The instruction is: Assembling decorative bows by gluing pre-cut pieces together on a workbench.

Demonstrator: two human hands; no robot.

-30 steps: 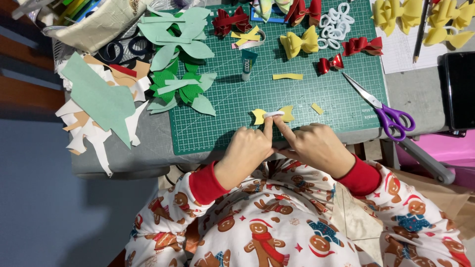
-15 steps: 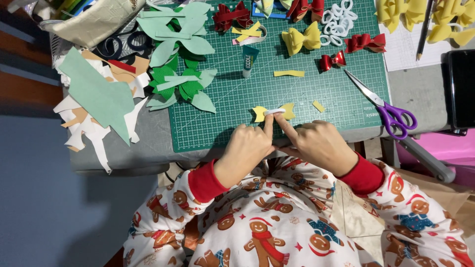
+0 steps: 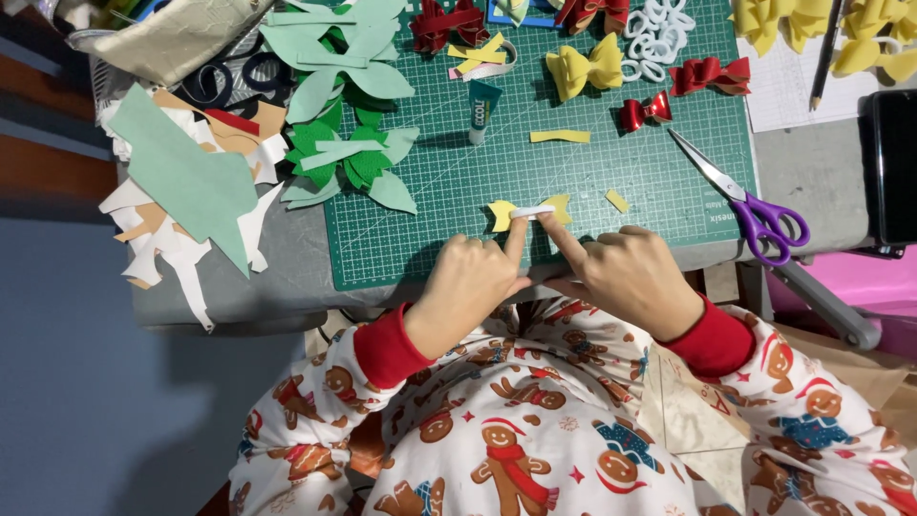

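My left hand (image 3: 468, 291) & right hand (image 3: 626, 277) press index tips together on the yellow bow piece (image 3: 528, 211), flat on green cutting mat (image 3: 573, 182); scissors (image 3: 745, 196) at 3 o'clock.

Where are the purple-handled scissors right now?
In the head view, the scissors lie on the right edge of the green cutting mat, blades pointing up-left, just beyond the right hand.

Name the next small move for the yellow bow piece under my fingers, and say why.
Probably press the white strip flat across the small yellow bow-shaped cutout: both index fingertips already pin its middle on the green cutting mat, and its ends look loose.
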